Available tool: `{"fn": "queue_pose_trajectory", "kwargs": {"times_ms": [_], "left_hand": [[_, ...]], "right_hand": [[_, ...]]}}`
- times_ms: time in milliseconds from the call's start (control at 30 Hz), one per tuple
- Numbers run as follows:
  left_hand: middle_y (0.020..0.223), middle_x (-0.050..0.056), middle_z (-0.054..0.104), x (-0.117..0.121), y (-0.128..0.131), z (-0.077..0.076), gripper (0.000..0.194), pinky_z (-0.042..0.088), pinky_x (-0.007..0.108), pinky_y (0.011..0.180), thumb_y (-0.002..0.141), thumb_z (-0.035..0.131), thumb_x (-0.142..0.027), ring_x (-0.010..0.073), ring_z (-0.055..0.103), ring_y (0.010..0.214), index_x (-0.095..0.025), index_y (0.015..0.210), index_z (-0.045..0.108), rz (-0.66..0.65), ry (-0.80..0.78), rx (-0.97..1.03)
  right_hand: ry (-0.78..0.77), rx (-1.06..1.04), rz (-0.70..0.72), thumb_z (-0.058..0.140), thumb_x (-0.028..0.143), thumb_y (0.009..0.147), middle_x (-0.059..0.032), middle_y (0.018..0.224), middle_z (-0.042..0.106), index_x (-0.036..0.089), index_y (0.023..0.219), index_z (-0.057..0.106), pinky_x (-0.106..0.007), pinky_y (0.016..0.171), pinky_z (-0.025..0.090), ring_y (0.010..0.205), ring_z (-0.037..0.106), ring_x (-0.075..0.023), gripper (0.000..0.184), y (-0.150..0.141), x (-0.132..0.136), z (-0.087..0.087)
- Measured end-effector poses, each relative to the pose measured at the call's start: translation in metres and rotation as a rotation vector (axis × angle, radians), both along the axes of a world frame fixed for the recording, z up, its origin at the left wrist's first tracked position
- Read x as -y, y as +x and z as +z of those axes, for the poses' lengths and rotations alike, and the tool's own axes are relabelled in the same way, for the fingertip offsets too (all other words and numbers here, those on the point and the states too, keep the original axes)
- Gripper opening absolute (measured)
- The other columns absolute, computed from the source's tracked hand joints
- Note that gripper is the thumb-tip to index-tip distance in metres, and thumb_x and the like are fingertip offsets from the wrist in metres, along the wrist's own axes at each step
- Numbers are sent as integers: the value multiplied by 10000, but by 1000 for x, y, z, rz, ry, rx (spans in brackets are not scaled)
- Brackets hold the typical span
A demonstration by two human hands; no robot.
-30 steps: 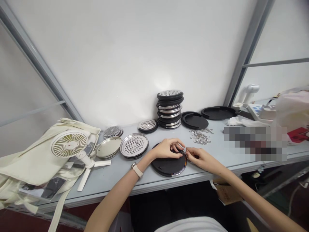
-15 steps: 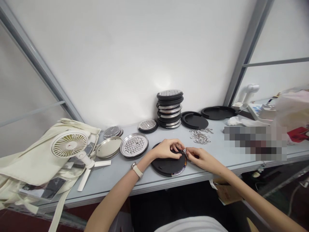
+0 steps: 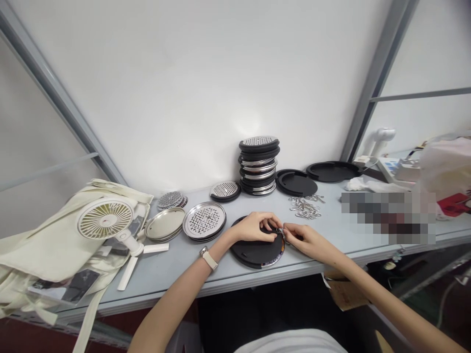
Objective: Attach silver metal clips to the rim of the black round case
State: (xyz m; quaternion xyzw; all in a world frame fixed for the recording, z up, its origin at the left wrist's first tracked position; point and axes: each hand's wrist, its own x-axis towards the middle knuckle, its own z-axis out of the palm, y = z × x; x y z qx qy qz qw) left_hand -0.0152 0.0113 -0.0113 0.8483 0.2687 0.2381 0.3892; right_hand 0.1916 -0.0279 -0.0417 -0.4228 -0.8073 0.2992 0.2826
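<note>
The black disc (image 3: 253,251) lies flat before you. Your left hand (image 3: 255,226) curls over it; whether it grips, I cannot tell. At the disc's 2 o'clock rim, your right hand (image 3: 302,240) pinches a small metal piece (image 3: 281,231). The coloured print (image 3: 279,257) at 4 o'clock is too small to read.

Beyond the left hand (image 3: 259,226), a white wall (image 3: 176,88) catches a soft patch of light (image 3: 250,120). Grey posts (image 3: 380,73) slant up well to its left and right; a grey counter (image 3: 172,267) runs beneath.
</note>
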Motion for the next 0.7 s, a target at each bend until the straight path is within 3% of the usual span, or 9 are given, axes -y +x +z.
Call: {"fn": "queue_pose_trajectory", "kwargs": {"times_ms": [367,700], "left_hand": [[993,43,651,2,1,2,258,421,224,683,740,659,-186,123,573,768,-165,996,635,10,23,-5],[935,39,653,3,0,5,206,431,220,713,752,625,-146,128,564,795,-155,955,661,-35,28,-2]], "right_hand": [[6,-2,3,350,484,943,25,640,444,192,716,460,-238,545,328,589,406,-125,385,-1,2,2],[45,25,-5,394,459,918,50,608,347,208,666,363,-230,518,301,563,344,-113,357,0,2,-1]]}}
